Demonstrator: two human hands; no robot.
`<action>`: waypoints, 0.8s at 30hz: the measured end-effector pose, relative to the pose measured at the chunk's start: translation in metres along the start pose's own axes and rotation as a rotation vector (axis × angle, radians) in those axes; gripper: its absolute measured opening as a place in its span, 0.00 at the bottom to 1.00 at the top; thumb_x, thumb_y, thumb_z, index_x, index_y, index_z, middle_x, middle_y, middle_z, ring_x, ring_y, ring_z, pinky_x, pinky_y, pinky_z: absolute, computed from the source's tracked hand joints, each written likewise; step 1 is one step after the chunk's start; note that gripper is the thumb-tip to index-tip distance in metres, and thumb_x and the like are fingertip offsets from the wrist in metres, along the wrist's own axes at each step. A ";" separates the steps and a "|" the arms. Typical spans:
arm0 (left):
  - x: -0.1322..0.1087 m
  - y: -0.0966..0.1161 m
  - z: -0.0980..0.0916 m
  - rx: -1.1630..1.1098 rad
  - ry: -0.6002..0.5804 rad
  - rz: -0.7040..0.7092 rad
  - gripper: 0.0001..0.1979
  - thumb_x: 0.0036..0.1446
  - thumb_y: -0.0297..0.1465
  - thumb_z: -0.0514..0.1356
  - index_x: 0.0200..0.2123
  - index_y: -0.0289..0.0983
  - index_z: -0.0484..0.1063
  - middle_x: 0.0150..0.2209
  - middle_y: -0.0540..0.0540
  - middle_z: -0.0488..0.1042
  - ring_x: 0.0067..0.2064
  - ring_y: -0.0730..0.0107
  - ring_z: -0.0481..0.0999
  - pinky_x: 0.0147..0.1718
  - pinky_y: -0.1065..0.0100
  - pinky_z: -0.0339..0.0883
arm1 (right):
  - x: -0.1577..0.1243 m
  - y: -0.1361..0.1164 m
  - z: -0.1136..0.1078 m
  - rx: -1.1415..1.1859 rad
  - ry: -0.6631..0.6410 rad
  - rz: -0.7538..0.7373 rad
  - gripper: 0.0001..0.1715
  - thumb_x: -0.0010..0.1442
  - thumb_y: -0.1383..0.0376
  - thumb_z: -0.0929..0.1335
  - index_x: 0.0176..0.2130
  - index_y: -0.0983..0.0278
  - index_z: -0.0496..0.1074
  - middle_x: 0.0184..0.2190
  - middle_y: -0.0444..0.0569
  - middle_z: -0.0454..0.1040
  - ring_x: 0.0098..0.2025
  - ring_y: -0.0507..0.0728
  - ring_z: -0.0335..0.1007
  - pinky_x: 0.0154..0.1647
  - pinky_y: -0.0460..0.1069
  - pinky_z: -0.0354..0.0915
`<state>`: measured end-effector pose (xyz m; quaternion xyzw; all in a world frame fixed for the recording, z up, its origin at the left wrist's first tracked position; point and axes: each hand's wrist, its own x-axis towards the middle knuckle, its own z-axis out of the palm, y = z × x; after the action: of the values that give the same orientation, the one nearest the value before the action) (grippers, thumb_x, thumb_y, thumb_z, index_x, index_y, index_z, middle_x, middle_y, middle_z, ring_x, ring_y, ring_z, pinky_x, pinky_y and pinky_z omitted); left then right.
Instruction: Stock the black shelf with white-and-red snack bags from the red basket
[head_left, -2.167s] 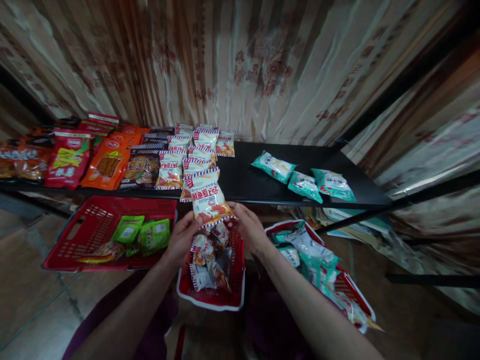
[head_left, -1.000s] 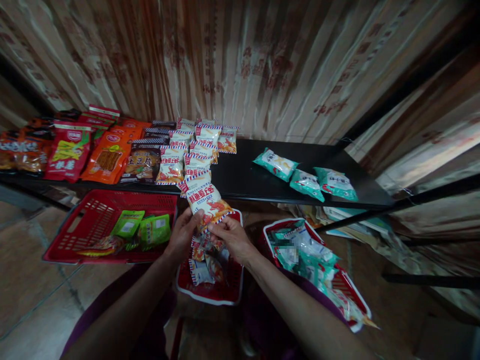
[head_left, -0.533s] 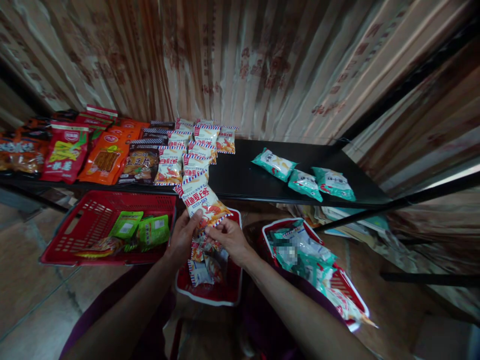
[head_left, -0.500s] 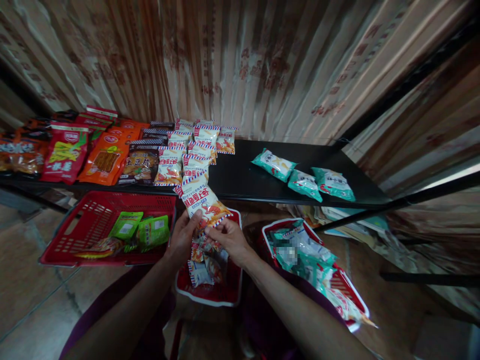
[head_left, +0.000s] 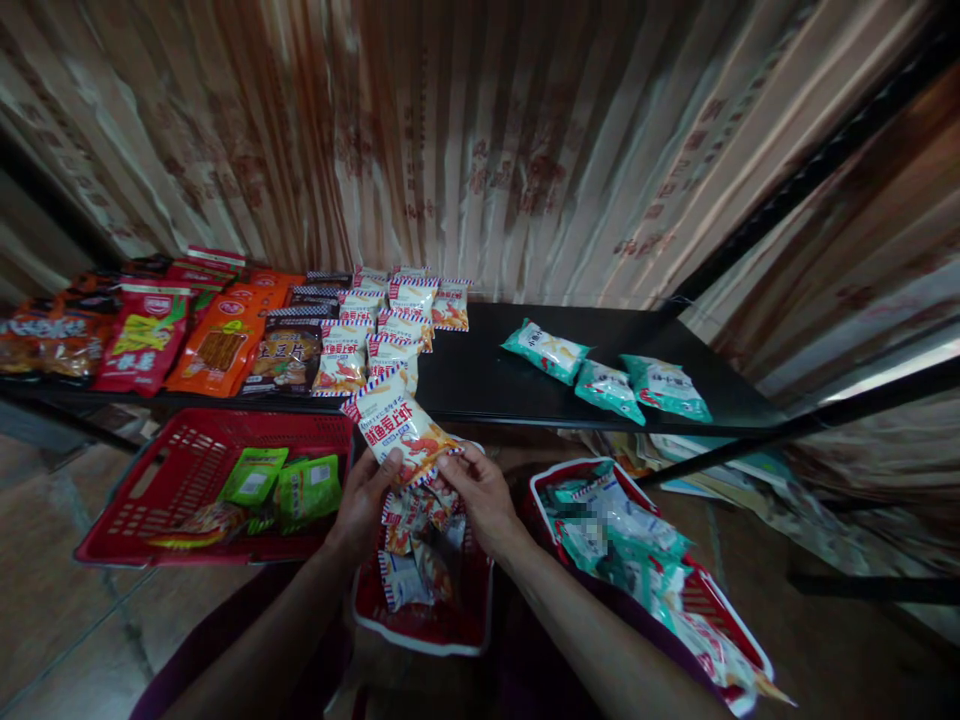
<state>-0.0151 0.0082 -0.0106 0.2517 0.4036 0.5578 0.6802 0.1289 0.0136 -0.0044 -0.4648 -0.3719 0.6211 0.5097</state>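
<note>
Striped snack bag (head_left: 405, 425): tilted face-up before black shelf (head_left: 480, 365) front edge, above middle basket (head_left: 450, 627).
Left hand (head_left: 360, 500): thumb clamps bag face, apparently supporting weight.
Right hand (head_left: 484, 503): pinches striped bottom end, apparently steadying.

White-and-orange packet (head_left: 402, 432) — stripe-edged, red basket (head_left: 414, 628), black shelf (head_left: 474, 365)

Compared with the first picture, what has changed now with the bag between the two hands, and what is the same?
The snack bag has moved lower and slightly left against the shelf, and tilts more, its top toward the left. The left hand and right hand keep holding it. The teal bags and green packets stayed in place.
</note>
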 end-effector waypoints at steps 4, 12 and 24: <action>0.001 0.000 -0.002 -0.005 -0.021 -0.014 0.21 0.50 0.38 0.64 0.47 0.37 0.70 0.41 0.43 0.78 0.41 0.60 0.77 0.42 0.61 0.69 | -0.001 0.002 -0.004 0.040 -0.007 -0.004 0.16 0.47 0.54 0.73 0.31 0.61 0.69 0.21 0.39 0.70 0.22 0.48 0.64 0.25 0.43 0.58; -0.007 0.005 -0.007 -0.032 -0.060 -0.106 0.19 0.50 0.34 0.65 0.46 0.36 0.70 0.43 0.41 0.77 0.43 0.57 0.77 0.43 0.59 0.69 | -0.006 -0.002 -0.006 -0.005 -0.030 0.006 0.18 0.44 0.53 0.74 0.25 0.62 0.67 0.20 0.40 0.70 0.21 0.48 0.60 0.24 0.44 0.57; 0.003 0.020 -0.017 -0.129 0.071 -0.011 0.25 0.46 0.38 0.67 0.46 0.33 0.71 0.38 0.40 0.78 0.39 0.57 0.78 0.42 0.59 0.69 | -0.011 0.000 -0.011 -0.247 -0.073 -0.026 0.18 0.47 0.54 0.70 0.23 0.63 0.61 0.16 0.36 0.57 0.19 0.46 0.49 0.21 0.43 0.48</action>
<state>-0.0397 0.0140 -0.0050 0.1850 0.3919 0.5873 0.6835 0.1399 0.0023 -0.0050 -0.4963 -0.4699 0.5803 0.4429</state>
